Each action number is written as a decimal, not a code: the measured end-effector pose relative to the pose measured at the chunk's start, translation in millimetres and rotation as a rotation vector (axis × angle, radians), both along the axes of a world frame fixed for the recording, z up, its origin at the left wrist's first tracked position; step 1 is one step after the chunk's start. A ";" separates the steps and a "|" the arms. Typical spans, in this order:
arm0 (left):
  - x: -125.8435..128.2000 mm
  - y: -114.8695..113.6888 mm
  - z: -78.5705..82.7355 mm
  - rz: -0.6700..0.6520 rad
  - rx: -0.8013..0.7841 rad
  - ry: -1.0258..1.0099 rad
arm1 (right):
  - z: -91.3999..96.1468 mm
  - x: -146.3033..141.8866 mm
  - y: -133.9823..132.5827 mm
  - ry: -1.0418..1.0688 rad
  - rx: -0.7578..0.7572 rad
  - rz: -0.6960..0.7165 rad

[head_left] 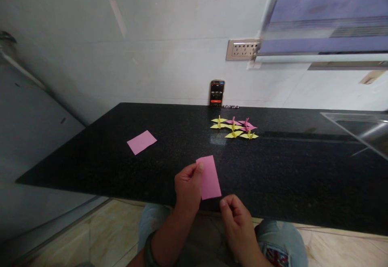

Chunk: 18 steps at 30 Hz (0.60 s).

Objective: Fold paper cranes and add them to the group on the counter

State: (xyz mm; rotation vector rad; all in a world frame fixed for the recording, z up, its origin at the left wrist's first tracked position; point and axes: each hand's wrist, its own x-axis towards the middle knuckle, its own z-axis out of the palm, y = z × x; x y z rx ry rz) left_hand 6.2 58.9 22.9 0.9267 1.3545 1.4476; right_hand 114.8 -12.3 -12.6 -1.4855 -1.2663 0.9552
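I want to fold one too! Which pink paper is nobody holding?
The square paper lying flat on the counter, off to the left. The other pink one, the narrow paper, is pinched in the left hand.

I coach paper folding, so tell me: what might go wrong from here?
The folded pink paper rectangle is pinched at one edge by the left hand, near the black stone counter's edge; it may slip to the floor. The pink square sheet and the yellow and pink paper cranes lie unweighted; a draught or arm might scatter them.
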 end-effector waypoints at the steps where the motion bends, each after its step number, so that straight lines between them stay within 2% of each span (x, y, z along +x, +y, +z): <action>1: -1.5 2.3 0.9 0.009 -0.003 -0.055 | 1.9 3.6 -2.1 0.007 -0.020 0.002; 6: 2.8 -1.8 5.7 -0.086 -0.093 -0.246 | 34.7 18.7 14.7 0.197 -0.024 -0.061; 7: 5.2 -4.9 6.8 -0.113 -0.105 -0.247 | 41.5 19.1 21.4 0.261 -0.053 -0.028; 9: 9.7 -10.9 9.1 -0.165 -0.110 -0.224 | 49.8 17.2 33.7 0.408 -0.178 0.151; 12: 13.4 -16.2 10.8 -0.226 -0.087 -0.162 | 47.3 11.3 43.3 0.487 -0.299 0.259; 18: 11.7 -9.3 5.4 -0.192 -0.097 -0.074 | 28.4 10.1 35.7 0.475 -0.376 0.242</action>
